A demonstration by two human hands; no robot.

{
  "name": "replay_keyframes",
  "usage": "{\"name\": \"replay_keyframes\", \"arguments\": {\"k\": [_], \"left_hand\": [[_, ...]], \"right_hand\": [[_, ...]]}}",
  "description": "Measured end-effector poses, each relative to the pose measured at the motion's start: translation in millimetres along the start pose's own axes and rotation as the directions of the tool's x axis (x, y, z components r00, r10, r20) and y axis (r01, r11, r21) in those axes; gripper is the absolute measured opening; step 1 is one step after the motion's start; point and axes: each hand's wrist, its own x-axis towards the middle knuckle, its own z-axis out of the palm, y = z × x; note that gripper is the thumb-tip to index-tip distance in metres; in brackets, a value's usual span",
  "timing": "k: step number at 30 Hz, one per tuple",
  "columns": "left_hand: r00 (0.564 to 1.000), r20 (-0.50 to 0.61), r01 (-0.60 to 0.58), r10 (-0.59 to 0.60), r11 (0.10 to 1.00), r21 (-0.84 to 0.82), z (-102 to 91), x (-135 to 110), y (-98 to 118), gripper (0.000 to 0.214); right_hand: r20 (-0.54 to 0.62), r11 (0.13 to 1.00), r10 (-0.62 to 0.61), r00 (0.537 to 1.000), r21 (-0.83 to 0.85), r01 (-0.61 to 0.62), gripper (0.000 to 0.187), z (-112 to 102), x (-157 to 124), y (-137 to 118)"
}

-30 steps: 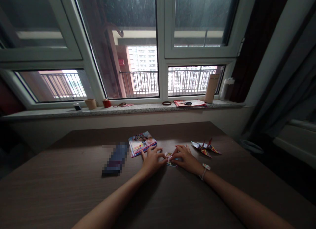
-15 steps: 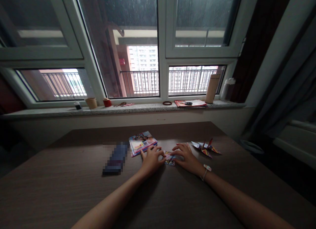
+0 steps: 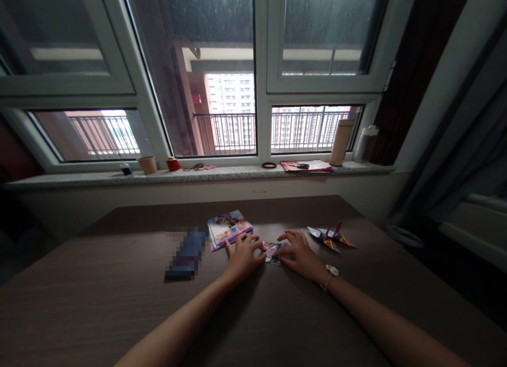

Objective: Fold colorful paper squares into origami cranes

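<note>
A small folded paper (image 3: 271, 254) with a colourful print lies flat on the table between my hands. At its left edge, the thumb and index finger of my left hand (image 3: 243, 257) grip the paper, with the other fingers bent. My right hand (image 3: 301, 256), with a bracelet at the wrist, has its thumb and index finger on the right edge. Just beyond my left hand is a stack of printed paper sheets (image 3: 227, 228). To the right of my right hand sit folded paper cranes (image 3: 331, 239), their wings patterned in red and yellow.
A dark, blurred-out flat object (image 3: 187, 255) lies left of the stack on the brown table (image 3: 99, 282). Along the windowsill (image 3: 237, 172) stand a paper cup (image 3: 147, 165), a red spool (image 3: 172, 164), scissors (image 3: 303, 166) on red papers, and a tan bottle (image 3: 341, 142).
My right hand's fingers have shifted very slightly at the paper's right edge. The folded paper, my left hand and the other things stay in place.
</note>
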Motion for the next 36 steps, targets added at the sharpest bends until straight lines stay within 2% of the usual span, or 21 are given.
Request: {"name": "replay_keyframes", "arguments": {"k": [9,15,19,23,27,31,36], "left_hand": [[1.0,0.028,0.004,-0.004,1.0,-0.002,-4.1,-1,2,0.015],[0.999,0.042,0.006,-0.007,1.0,0.012,-4.1,-1,2,0.016],[0.999,0.04,0.0,0.0,1.0,0.016,-4.5,0,2,0.016],[1.0,0.015,-0.007,0.006,1.0,0.023,-2.4,-1,1,0.016],[0.999,-0.027,-0.023,0.024,0.999,0.029,1.3,-3,0,0.014],[0.999,-0.041,-0.032,0.033,0.999,0.016,1.9,-4,0,0.015],[0.999,-0.023,-0.045,0.045,0.999,0.002,-1.0,-3,1,0.02]], "right_hand": [[-0.007,0.997,0.074,0.997,0.006,-0.074,0.015,2,2,0],[-0.107,0.989,0.134,0.985,-0.042,-0.139,0.015,-1,3,7],[-0.121,0.987,0.144,0.982,-0.05,-0.151,0.016,-1,3,12],[-0.103,0.993,0.107,0.989,-0.044,-0.112,0.016,-1,3,15],[-0.105,0.999,-0.02,0.994,-0.043,0.015,0.021,-2,0,14],[-0.043,0.991,-0.126,0.991,-0.06,0.123,0.024,-3,-1,8],[-0.009,0.997,-0.067,0.998,-0.036,0.067,0.019,-3,0,5]]}}
